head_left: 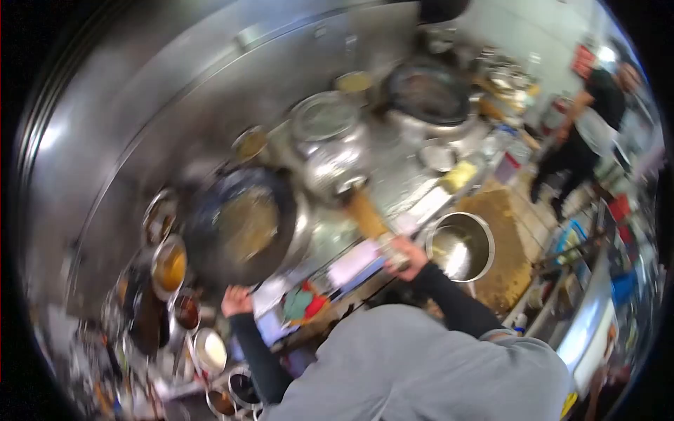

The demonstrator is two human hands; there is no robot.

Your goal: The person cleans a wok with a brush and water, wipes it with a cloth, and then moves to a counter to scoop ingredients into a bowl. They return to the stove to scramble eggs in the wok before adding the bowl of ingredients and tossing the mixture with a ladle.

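My right hand (408, 258) is closed around the pale, wrapped handle of a brown brush (366, 214) that looks like a bamboo wok brush. Its far end points toward the base of a shiny metal pot (337, 165) with a round top. My left hand (237, 300) is curled closed just below the near rim of a large dark wok (200, 217); blur hides whether anything is in it. Cloudy, yellowish liquid (249, 221) lies in the wok. Beside my left hand are a white cloth (269, 293) and a green and red cloth (300, 304).
A second wok (428, 91) stands at the back right. Right of my right hand is a deep steel pot (490, 247). Bowls of sauce, one orange (170, 267) and one white (210, 351), line the left. Another person (590, 126) stands at the far right.
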